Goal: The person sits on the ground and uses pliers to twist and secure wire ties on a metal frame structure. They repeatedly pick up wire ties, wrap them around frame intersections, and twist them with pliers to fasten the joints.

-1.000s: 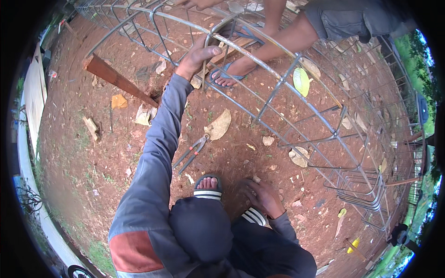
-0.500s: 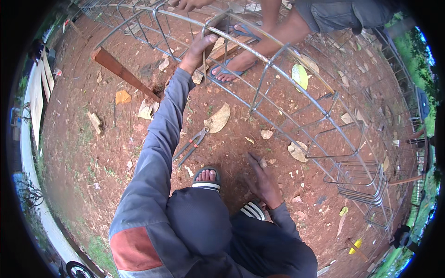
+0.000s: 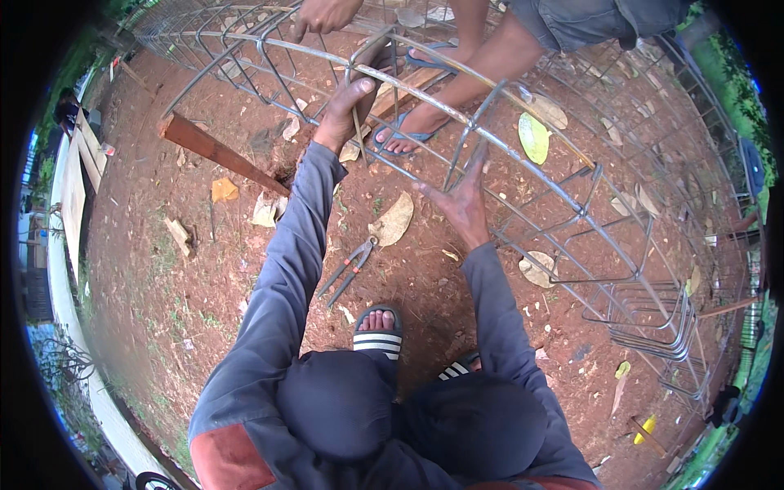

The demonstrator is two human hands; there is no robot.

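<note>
A long cage of steel rebar (image 3: 527, 166) with square stirrups crosses in front of me. My left hand (image 3: 347, 110) is closed around a stirrup (image 3: 357, 131) at its near side, thumb up, fingers partly hidden behind the steel. Lower right along the cage, my right hand (image 3: 465, 206) reaches to another stirrup (image 3: 479, 114), thumb and fingers spread in a V around its lower end; whether it touches is unclear. Pincers (image 3: 349, 269) with orange and black handles lie on the soil below my hands.
A co-worker's hand (image 3: 329, 13) is over the cage's far side, their sandalled foot (image 3: 400, 140) beneath it. A reddish wooden stake (image 3: 224, 155) slants up at left. Loose stirrups (image 3: 653, 322) hang bunched at right. Dry leaves (image 3: 392, 219) litter the red soil.
My right hand has risen from beside my right foot to the cage. My left hand keeps its hold on the stirrup. The co-worker's hand points lower over the bars.
</note>
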